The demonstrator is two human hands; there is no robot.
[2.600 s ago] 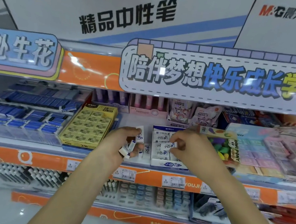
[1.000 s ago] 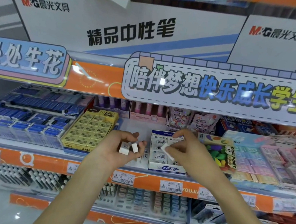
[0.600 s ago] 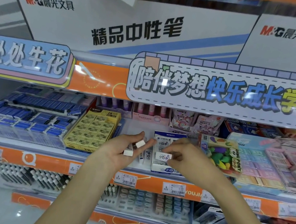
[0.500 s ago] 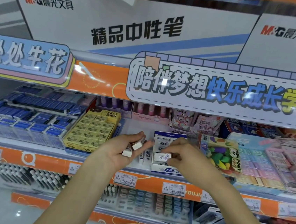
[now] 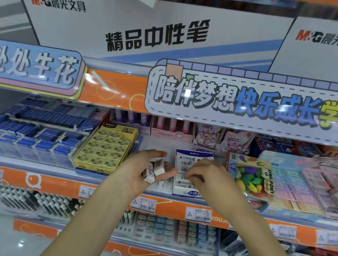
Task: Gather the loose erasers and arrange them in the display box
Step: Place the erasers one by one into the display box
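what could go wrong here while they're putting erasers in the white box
The left hand holds two loose erasers on an open palm with fingers spread, so they might slip off while attention is on the box. The right hand is pressing an eraser into the display box, which sits at the shelf's front edge; a firm push may nudge it. More erasers stand on the shelf beside the box and may get knocked over.
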